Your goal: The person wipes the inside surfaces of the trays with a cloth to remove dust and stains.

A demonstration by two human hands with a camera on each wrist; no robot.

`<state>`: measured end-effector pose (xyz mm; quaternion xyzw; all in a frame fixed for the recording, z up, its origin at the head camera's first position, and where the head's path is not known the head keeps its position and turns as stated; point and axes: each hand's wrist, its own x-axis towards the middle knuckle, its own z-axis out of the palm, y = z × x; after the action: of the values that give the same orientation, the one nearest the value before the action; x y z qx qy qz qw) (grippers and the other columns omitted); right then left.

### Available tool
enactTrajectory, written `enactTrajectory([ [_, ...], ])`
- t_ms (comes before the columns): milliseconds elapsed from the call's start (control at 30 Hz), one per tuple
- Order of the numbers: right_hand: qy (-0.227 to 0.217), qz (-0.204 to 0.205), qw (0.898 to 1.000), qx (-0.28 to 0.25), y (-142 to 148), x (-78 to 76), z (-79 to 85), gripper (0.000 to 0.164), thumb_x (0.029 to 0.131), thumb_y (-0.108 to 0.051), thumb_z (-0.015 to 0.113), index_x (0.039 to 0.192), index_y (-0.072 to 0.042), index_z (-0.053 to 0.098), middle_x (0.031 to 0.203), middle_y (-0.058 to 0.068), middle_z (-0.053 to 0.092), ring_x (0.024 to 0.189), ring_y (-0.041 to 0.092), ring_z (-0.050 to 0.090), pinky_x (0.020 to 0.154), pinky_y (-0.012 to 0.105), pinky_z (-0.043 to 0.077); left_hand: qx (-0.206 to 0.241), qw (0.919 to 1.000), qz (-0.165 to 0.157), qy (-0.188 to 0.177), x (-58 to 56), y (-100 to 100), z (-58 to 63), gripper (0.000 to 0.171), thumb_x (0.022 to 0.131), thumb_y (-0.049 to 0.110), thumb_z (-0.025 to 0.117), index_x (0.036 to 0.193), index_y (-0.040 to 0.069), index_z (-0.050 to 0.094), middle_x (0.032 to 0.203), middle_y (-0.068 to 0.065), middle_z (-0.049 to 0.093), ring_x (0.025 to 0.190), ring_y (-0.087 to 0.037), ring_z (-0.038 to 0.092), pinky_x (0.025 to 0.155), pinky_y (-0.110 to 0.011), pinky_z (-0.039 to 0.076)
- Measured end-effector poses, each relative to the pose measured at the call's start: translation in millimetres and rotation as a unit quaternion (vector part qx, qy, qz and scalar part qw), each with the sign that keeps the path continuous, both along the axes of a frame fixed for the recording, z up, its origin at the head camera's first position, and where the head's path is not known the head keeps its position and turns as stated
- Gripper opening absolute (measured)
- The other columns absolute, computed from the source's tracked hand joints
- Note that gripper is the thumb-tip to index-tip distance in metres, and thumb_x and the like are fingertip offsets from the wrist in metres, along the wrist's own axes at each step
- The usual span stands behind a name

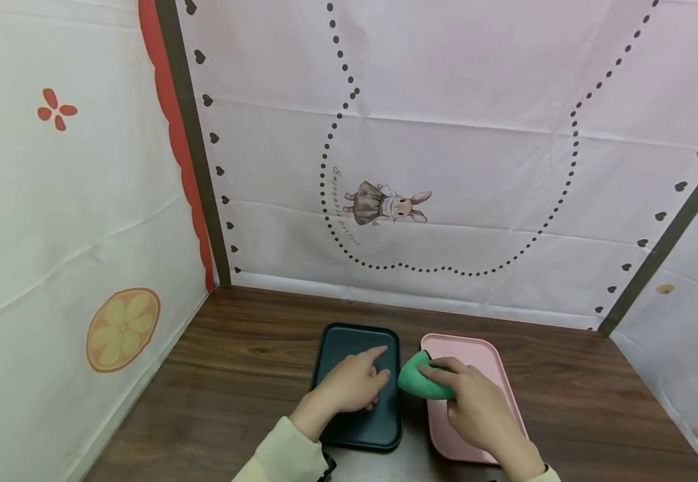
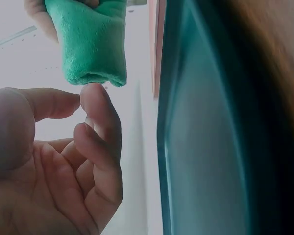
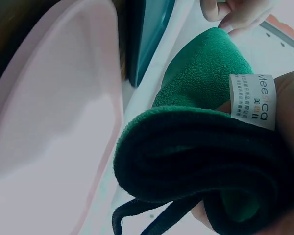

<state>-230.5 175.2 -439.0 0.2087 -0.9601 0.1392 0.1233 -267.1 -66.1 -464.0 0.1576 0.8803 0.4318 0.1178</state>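
A folded green towel (image 1: 421, 379) with a dark border, a dark hanging loop and a white label (image 3: 253, 102) is gripped in my right hand (image 1: 480, 407), held above the gap between the two trays. My left hand (image 1: 355, 383) hovers over the dark teal tray (image 1: 363, 434) with its index finger stretched out and nothing in its grasp. From the left wrist, its thumb and fingertips (image 2: 94, 94) appear right at the lower end of the towel (image 2: 90, 44). Part of the right palm is hidden behind the folded cloth in the right wrist view.
A pink tray (image 1: 445, 435) lies under the right hand, beside the dark one on the brown wooden table (image 1: 252, 361). White printed cloth (image 1: 445, 167) hangs behind the table and along both sides.
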Motion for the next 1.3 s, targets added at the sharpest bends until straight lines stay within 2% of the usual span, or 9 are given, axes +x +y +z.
enactTrajectory([
  [133,-0.005,-0.016,1.000,-0.007,14,1.3,-0.6,0.069,0.077,0.012,0.063,0.129,-0.032,0.075,0.133,-0.008,0.068,0.115,0.024,0.069,0.083,0.045,0.060,0.012,0.9998,-0.012,-0.008,4.9,11,1.2,0.059,0.107,0.030,0.056,0.160,0.008,0.040,0.060,0.000,0.064,0.054,-0.017,0.065,0.049,-0.030,0.046],
  [300,-0.031,-0.041,0.999,-0.009,27,2.3,-1.8,0.066,0.080,0.010,0.064,0.129,-0.033,0.074,0.136,-0.008,0.067,0.118,0.026,0.068,0.073,0.042,0.059,0.014,0.9994,-0.029,-0.009,9.5,23,1.2,0.058,0.107,0.030,0.056,0.159,0.010,0.041,0.057,0.001,0.061,0.050,-0.016,0.060,0.044,-0.028,0.040],
  [467,-0.016,-0.047,0.999,-0.010,37,2.8,-5.2,0.067,0.078,0.010,0.065,0.128,-0.032,0.075,0.133,-0.006,0.069,0.116,0.027,0.071,0.073,0.044,0.059,0.013,0.9994,-0.031,-0.008,10.4,35,-1.8,0.058,0.107,0.027,0.056,0.159,0.007,0.040,0.054,0.000,0.060,0.045,-0.017,0.056,0.041,-0.029,0.035],
  [567,-0.004,-0.051,0.999,-0.010,42,3.8,-7.3,0.066,0.077,0.010,0.064,0.126,-0.031,0.076,0.132,-0.006,0.069,0.114,0.027,0.071,0.073,0.045,0.058,0.014,0.9994,-0.027,-0.015,10.4,43,-3.2,0.059,0.107,0.026,0.055,0.159,0.005,0.039,0.053,-0.001,0.060,0.043,-0.017,0.056,0.041,-0.029,0.035],
  [700,-0.012,-0.061,0.998,-0.009,48,5.1,-9.3,0.063,0.079,0.010,0.064,0.126,-0.031,0.076,0.132,-0.005,0.069,0.116,0.028,0.070,0.073,0.047,0.058,0.017,0.9994,-0.019,-0.025,10.4,54,-3.7,0.060,0.106,0.023,0.054,0.159,0.003,0.038,0.051,-0.002,0.059,0.041,-0.018,0.056,0.040,-0.029,0.035],
  [867,-0.023,-0.068,0.997,-0.007,56,5.8,-11.6,0.062,0.079,0.009,0.065,0.127,-0.030,0.076,0.134,-0.003,0.069,0.119,0.030,0.069,0.073,0.049,0.059,0.016,0.9992,-0.009,-0.036,10.4,67,-6.0,0.061,0.104,0.022,0.056,0.159,0.002,0.038,0.049,-0.004,0.059,0.040,-0.018,0.058,0.050,-0.029,0.046],
  [933,-0.024,-0.070,0.997,-0.008,59,6.0,-12.6,0.063,0.079,0.009,0.065,0.127,-0.030,0.076,0.134,-0.003,0.069,0.120,0.030,0.069,0.071,0.048,0.058,0.010,0.9993,-0.004,-0.035,10.2,71,-8.0,0.063,0.103,0.022,0.056,0.159,0.002,0.037,0.049,-0.003,0.060,0.039,-0.018,0.058,0.053,-0.027,0.048],
  [1100,-0.024,-0.076,0.997,-0.012,65,7.1,-13.6,0.064,0.077,0.009,0.065,0.126,-0.030,0.077,0.133,-0.005,0.069,0.116,0.028,0.071,0.066,0.045,0.056,-0.013,0.9996,0.002,-0.026,10.9,82,-11.1,0.064,0.103,0.021,0.058,0.158,-0.002,0.036,0.051,-0.005,0.060,0.036,-0.016,0.055,0.046,-0.029,0.049],
  [1300,-0.011,-0.078,0.997,-0.002,70,7.5,-16.0,0.063,0.076,0.008,0.067,0.124,-0.030,0.077,0.130,-0.004,0.070,0.113,0.029,0.072,0.067,0.047,0.056,-0.052,0.9974,0.026,-0.043,13.9,93,-13.1,0.069,0.102,0.022,0.059,0.158,-0.008,0.032,0.051,-0.004,0.061,0.033,-0.012,0.051,0.048,-0.026,0.048],
])
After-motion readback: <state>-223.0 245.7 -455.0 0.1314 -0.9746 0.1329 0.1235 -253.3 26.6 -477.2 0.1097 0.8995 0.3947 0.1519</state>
